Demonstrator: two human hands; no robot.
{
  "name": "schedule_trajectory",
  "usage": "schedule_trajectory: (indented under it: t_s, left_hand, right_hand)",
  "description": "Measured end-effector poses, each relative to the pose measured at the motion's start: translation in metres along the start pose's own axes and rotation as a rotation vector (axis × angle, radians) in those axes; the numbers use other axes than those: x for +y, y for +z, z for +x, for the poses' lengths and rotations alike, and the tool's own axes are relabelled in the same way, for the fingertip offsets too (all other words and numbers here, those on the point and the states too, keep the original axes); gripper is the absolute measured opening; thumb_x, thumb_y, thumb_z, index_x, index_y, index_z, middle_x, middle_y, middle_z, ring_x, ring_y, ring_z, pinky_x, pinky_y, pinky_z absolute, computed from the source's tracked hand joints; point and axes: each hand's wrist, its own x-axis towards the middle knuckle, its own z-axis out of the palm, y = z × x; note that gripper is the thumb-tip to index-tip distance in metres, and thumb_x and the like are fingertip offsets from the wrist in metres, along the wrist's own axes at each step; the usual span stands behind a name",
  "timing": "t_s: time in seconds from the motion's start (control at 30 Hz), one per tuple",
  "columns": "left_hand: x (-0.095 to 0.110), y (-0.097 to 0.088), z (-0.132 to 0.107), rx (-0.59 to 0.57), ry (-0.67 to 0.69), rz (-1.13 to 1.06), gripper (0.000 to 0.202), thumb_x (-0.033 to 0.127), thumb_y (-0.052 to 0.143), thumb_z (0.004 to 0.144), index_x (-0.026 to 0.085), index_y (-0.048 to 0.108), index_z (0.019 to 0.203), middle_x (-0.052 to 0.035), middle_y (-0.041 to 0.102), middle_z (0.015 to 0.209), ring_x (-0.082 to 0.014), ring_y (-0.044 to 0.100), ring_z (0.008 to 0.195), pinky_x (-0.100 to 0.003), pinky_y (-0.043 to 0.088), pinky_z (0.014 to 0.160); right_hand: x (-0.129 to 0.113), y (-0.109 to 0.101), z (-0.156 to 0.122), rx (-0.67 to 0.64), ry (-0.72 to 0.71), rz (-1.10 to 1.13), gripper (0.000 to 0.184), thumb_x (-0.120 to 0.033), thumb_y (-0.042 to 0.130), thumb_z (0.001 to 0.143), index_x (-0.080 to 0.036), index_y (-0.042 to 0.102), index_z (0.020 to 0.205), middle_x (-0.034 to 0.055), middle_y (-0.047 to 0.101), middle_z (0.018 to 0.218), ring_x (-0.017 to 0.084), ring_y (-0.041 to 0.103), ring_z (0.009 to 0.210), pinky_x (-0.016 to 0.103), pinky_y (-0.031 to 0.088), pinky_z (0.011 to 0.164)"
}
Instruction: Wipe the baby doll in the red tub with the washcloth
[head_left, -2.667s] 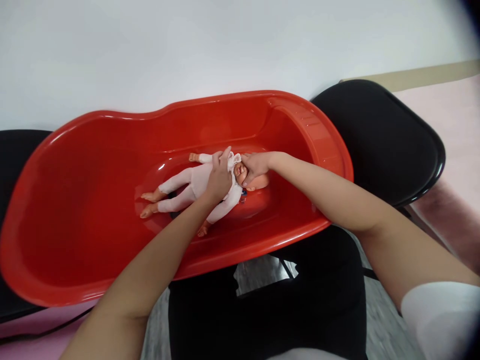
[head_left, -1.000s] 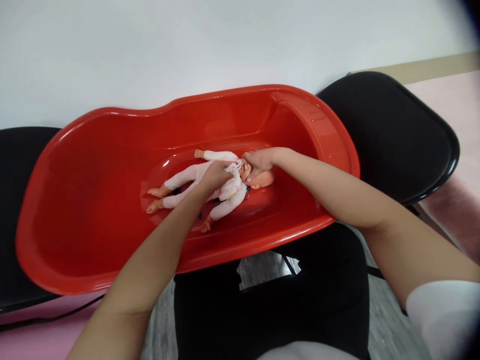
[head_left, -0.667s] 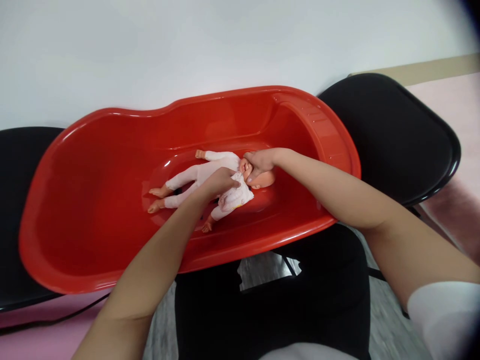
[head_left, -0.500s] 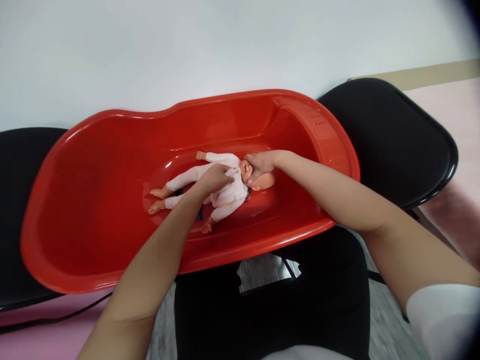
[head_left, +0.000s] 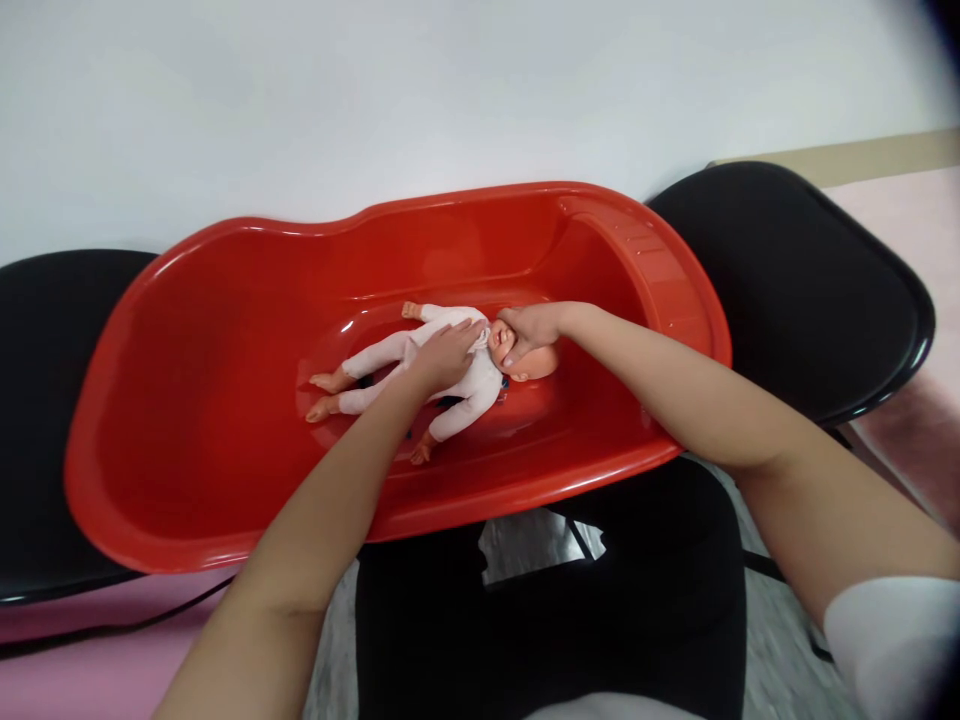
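Observation:
A baby doll [head_left: 484, 378] in a white long-sleeved suit lies on its back on the bottom of a red baby bathtub [head_left: 187, 400]. Its bare feet point left and its bald head lies toward the right. My left hand [head_left: 448, 357] rests on the doll's chest, fingers stretched out toward the neck. Across the doll's head and upper face, my right hand [head_left: 531, 330] holds on, with the thumb along the near side and the mouth showing beside it. Something dark, partly hidden, lies under the doll.
Black chair seats flank the tub, one at the left [head_left: 45, 420] and another at the right [head_left: 810, 290]. A black chair [head_left: 420, 620] with a gap in its back stands in front. Behind the tub rises a white wall [head_left: 375, 90].
My left hand has gone from bent fingers at the doll's chest to stretched fingers nearer the neck. My right hand stays on the head. The view has shifted slightly.

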Motion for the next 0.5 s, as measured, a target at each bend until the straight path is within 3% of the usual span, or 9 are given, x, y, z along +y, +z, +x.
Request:
schedule_trajectory:
  t_s: [0.1,0.23,0.37,0.5]
  left_hand:
    - [-0.009,0.01,-0.002,-0.06,0.016,0.016,0.053,0.016,0.06,0.099,0.019,0.067,0.152,-0.0119,0.064,0.165,-0.0267,0.05,0.16,-0.043,0.03,0.137]
    - [-0.023,0.011,-0.006,-0.013,-0.074,0.039,0.053,0.026,0.056,0.108,0.013,0.059,0.159,-0.0163,0.054,0.174,-0.0313,0.04,0.167,-0.05,0.022,0.139]
    - [-0.044,0.004,-0.015,0.087,-0.179,0.07,0.052,0.034,0.053,0.112,0.015,0.059,0.16,-0.0184,0.056,0.171,-0.0354,0.04,0.166,-0.058,0.022,0.138]
    - [-0.069,-0.006,-0.026,0.167,-0.283,0.109,0.052,0.034,0.048,0.113,0.01,0.056,0.159,-0.0251,0.059,0.166,-0.0392,0.049,0.158,-0.065,0.023,0.136]
  right_hand:
    - [-0.004,-0.002,-0.004,-0.005,0.013,-0.012,0.084,-0.06,0.092,0.084,-0.016,0.06,0.148,0.0164,0.077,0.138,0.037,0.075,0.121,0.039,0.056,0.1]
    - [-0.003,-0.002,-0.003,-0.008,0.017,-0.025,0.084,-0.059,0.091,0.085,-0.014,0.059,0.149,0.0195,0.076,0.14,0.039,0.075,0.122,0.042,0.057,0.1]
    - [0.005,0.002,0.004,-0.003,-0.006,-0.002,0.087,-0.064,0.093,0.079,-0.017,0.062,0.145,0.0175,0.075,0.141,0.039,0.075,0.123,0.042,0.058,0.1]
    - [0.01,0.006,0.008,0.0,-0.027,0.033,0.087,-0.066,0.095,0.075,-0.02,0.063,0.142,0.015,0.076,0.14,0.037,0.076,0.122,0.042,0.059,0.099]
